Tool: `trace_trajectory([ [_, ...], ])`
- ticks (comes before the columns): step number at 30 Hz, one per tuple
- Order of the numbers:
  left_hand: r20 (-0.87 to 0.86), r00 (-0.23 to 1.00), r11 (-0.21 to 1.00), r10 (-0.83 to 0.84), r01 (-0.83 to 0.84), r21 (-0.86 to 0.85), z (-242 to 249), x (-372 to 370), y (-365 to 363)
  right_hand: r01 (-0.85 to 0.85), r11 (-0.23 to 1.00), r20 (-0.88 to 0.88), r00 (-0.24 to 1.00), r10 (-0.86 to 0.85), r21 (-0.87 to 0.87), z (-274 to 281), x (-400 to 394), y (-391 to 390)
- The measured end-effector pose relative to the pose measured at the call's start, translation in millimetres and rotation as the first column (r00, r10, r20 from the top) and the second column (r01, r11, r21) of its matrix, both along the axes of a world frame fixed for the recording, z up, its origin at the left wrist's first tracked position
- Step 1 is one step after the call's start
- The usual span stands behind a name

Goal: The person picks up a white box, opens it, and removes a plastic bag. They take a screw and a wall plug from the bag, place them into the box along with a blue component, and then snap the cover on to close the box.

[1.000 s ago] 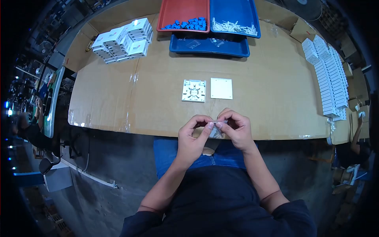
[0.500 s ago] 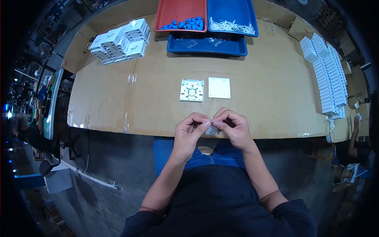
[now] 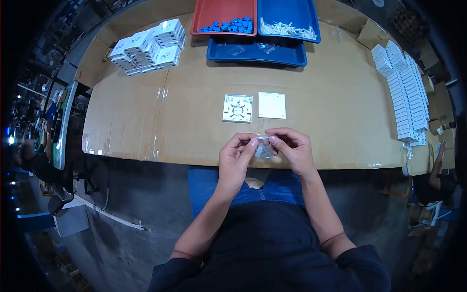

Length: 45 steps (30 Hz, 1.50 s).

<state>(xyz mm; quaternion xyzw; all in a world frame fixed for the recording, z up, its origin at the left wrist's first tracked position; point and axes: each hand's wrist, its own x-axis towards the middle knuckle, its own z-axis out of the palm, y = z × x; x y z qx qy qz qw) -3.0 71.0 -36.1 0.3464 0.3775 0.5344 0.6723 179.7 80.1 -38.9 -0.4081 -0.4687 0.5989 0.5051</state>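
Observation:
Between my two hands, close to the table's front edge, hangs a small clear plastic bag [image 3: 264, 150]. My left hand [image 3: 237, 158] pinches its upper left edge between thumb and fingers. On the other side, my right hand [image 3: 295, 150] grips the upper right edge the same way. What the bag contains is too small to make out. Just beyond my hands lies a white square box base [image 3: 237, 108] with its inner side showing. A flat white square cover [image 3: 272, 105] is beside it, slightly to the right.
At the back stand a red tray [image 3: 224, 9] of blue pieces, a blue tray [image 3: 288, 12] of white sticks, and a lower blue tray [image 3: 258, 56] with small clear bags. White boxes are stacked left [image 3: 146, 48] and right [image 3: 404, 97]. Other people sit at both sides.
My hands have moved slightly apart, and the mouth of the plastic bag is spread wider between them. More of the bag shows. The view has shifted a little.

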Motion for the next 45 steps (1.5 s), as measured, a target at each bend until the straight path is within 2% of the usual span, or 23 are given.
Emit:
trace_trajectory([
  [1, -0.022, 1.0, 0.999, 0.021, -0.02, 0.028, -5, 0, 0, 0.044, 0.998, 0.008, 0.999, -0.044, -0.036, 2, 1, 2],
  [5, -0.047, 0.997, 0.996, 0.065, -0.061, 0.069, -11, -1, 3, 0.05, 0.998, 0.039, 0.998, -0.049, -0.023, -3, 0, 4],
  [9, -0.09, 0.996, 1.0, 0.011, -0.009, 0.03, -19, -8, 3, 0.042, 0.999, 0.055, 0.998, -0.042, 0.003, -7, -1, 2],
  [11, -0.044, 0.998, 0.994, 0.047, -0.043, 0.098, -13, -8, 3, 0.019, 0.999, 0.011, 1.0, -0.019, 0.027, -7, -5, 1],
  [13, -0.039, 0.997, 0.994, 0.061, -0.058, 0.096, -10, -8, 5, 0.033, 0.999, -0.048, 0.998, -0.032, 0.016, -11, -11, 3],
  [15, -0.034, 0.997, 0.994, 0.071, -0.068, 0.08, -10, -6, 4, 0.038, 0.997, -0.107, 0.993, -0.045, -0.064, -13, -14, 4],
  [18, -0.046, 0.996, 0.993, 0.081, -0.077, 0.087, -9, -4, 4, 0.019, 0.999, -0.037, 0.999, -0.02, -0.035, -14, -9, 5],
  [20, -0.077, 0.997, 0.996, 0.025, -0.019, 0.083, -13, -8, 4, 0.005, 1.0, -0.036, 0.999, -0.006, -0.025, -12, -10, 4],
  [24, -0.134, 0.99, 0.995, 0.033, -0.019, 0.102, -16, -10, 5, -0.032, 0.999, -0.007, 0.999, 0.032, -0.007, -12, -11, 4],
  [26, -0.22, 0.975, 0.994, 0.031, -0.007, 0.11, -18, -9, 3, -0.039, 0.999, -0.035, 0.999, 0.039, -0.01, -15, -10, 2],
  [30, -0.121, 0.993, 0.992, -0.001, 0.016, 0.124, -17, -8, 5, -0.061, 0.997, -0.076, 0.995, 0.064, 0.041, -14, -7, 4],
  [33, -0.147, 0.989, 0.998, 0.021, -0.011, 0.067, -16, -10, 10, 0.008, 1.0, -0.053, 0.999, -0.008, 0.008, -17, -6, 4],
  [34, -0.1, 0.993, 0.99, -0.067, 0.054, -0.13, -16, -17, 15, 0.012, 1.0, -0.054, 0.998, -0.012, 0.0, -18, -5, 2],
  [35, -0.036, 0.989, 0.942, -0.141, 0.123, -0.312, -16, -24, 19, -0.006, 0.996, -0.009, 1.0, 0.007, 0.084, -18, -4, 3],
  [36, 0.008, 0.978, 0.907, -0.21, 0.198, -0.371, -28, -30, 20, -0.031, 0.984, 0.039, 0.999, 0.025, 0.174, -17, -3, 6],
  [37, 0.006, 0.978, 0.911, -0.208, 0.196, -0.363, -32, -32, 20, -0.033, 0.983, 0.039, 0.999, 0.027, 0.182, -16, -2, 7],
  [39, 0.081, 0.955, 0.883, -0.286, 0.296, -0.364, -36, -36, 20, -0.083, 0.982, 0.056, 0.996, 0.074, 0.168, -15, -1, 5],
  [40, 0.143, 0.964, 0.917, -0.226, 0.26, -0.302, -37, -35, 19, -0.101, 0.976, 0.095, 0.992, 0.083, 0.195, -17, 1, 6],
  [43, 0.092, 0.986, 0.934, -0.139, 0.161, -0.318, -29, -33, 19, -0.146, 0.964, 0.153, 0.982, 0.113, 0.222, -20, 8, 7],
  [45, 0.121, 0.986, 0.948, -0.114, 0.145, -0.282, -30, -31, 20, -0.126, 0.976, 0.151, 0.983, 0.1, 0.178, -13, 9, 3],
])
